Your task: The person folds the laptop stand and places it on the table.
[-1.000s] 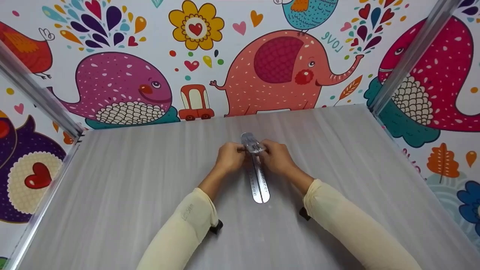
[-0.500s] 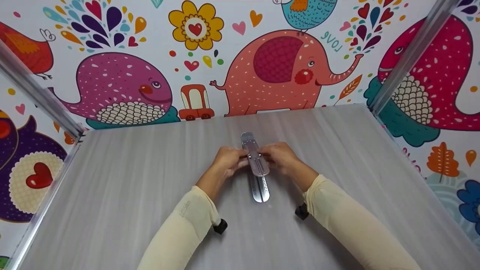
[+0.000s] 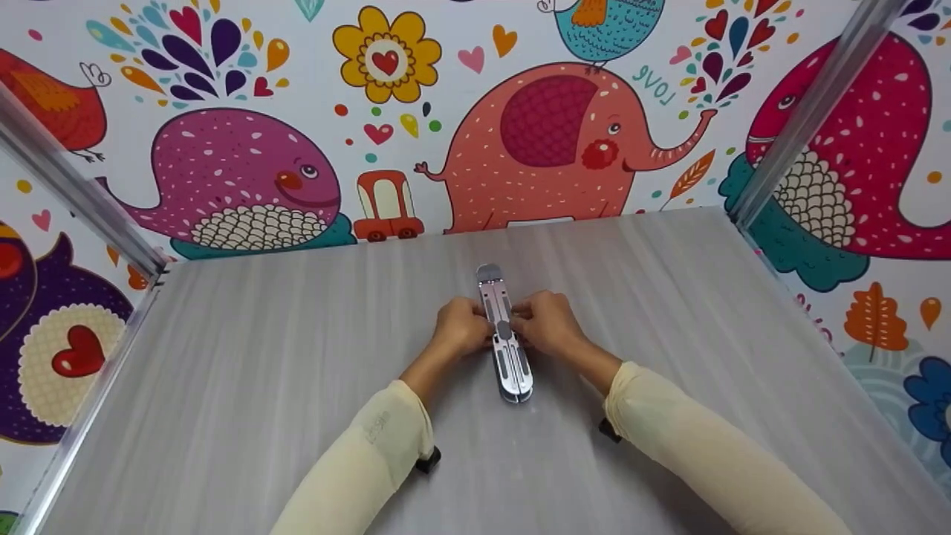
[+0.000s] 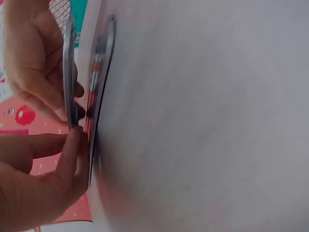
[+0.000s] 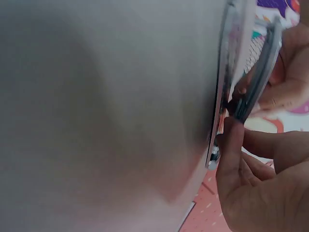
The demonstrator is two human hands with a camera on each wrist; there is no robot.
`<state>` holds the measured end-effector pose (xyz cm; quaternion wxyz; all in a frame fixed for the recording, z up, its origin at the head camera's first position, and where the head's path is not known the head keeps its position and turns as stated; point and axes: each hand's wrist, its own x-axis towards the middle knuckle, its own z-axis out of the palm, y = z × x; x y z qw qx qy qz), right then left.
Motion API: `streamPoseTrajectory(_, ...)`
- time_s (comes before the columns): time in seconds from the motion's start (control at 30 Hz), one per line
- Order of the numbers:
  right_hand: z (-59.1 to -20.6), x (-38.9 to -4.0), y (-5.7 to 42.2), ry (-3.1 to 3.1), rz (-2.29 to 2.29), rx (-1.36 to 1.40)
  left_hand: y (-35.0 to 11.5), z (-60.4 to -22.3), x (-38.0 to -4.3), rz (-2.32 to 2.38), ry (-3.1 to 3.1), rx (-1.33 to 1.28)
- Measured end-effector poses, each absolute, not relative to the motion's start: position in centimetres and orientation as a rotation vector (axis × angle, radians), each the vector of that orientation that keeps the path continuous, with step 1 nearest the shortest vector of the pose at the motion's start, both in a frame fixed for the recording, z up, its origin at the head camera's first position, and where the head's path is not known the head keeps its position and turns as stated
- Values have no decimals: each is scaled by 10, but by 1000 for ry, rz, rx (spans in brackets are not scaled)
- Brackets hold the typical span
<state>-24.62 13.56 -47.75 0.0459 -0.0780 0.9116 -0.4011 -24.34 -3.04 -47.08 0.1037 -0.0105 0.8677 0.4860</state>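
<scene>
A silver folding metal stand (image 3: pixel 505 334), like a collapsed laptop stand, lies lengthwise at mid-table. Its upper bar (image 4: pixel 69 72) is raised a little above the flat lower bar (image 4: pixel 101 82), with a narrow gap between them. From the left, my left hand (image 3: pixel 461 327) pinches the upper bar near its middle with thumb and fingers. My right hand (image 3: pixel 551 325) holds the same part from the opposite side, as the right wrist view also shows with the upper bar (image 5: pixel 263 67) between the two hands. Some fingertips are hidden behind the metal.
The stand rests on a grey wood-grain table (image 3: pixel 297 386). A patterned wall (image 3: pixel 416 148) with cartoon animals rises behind it, and metal posts (image 3: pixel 810 119) stand at the back corners. Cream sleeves (image 3: pixel 364 453) cover both forearms.
The upper bar, earlier tilted up, has swung down toward me and now lies almost over the lower bar. Both hands have shifted slightly nearer with it.
</scene>
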Motion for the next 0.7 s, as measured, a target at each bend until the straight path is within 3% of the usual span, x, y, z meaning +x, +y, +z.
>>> streamPoseTrajectory(0.47, -485, -201, 171, 2773, -719, -1056, -35, -468, -199, 1045, 2719, 630)
streamPoseTrajectory(0.7, -490, -176, 174, 2893, -348, -1199, -32, -471, -168, 564, 2796, 635)
